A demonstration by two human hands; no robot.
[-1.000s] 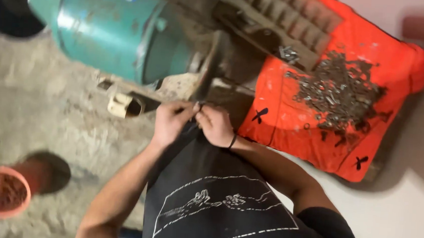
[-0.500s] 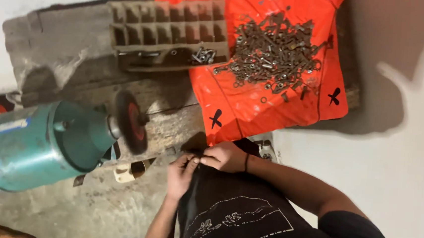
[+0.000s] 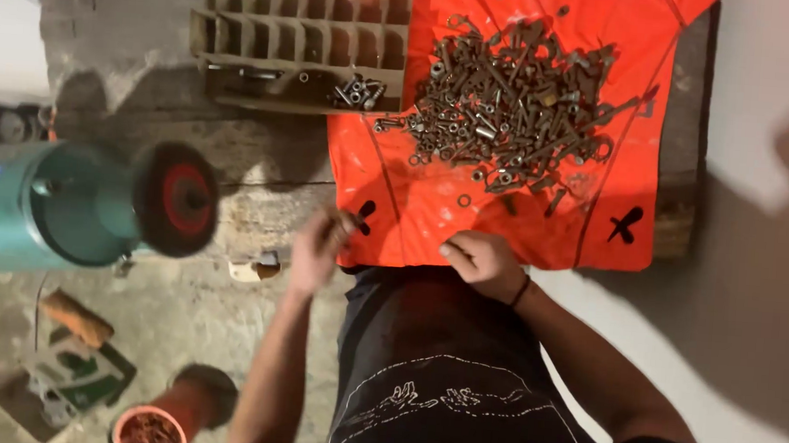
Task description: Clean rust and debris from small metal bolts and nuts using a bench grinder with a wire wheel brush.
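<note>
Head view: right hand (image 3: 484,263) curled, empty, touching orange cloth (image 3: 433,206); bolt pile (image 3: 513,110) beyond.

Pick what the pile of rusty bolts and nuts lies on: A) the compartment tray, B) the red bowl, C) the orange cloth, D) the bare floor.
C: the pile of rusty bolts and nuts lies spread on the orange cloth, beside the compartment tray.

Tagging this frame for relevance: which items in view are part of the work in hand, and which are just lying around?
In use:
left hand, blurred, raised beside the wheel
right hand, resting on the orange sheet
pile of rusty bolts
compartment tray
grinder wheel on the teal motor

Lying about:
red bowl
tool on green card
</note>
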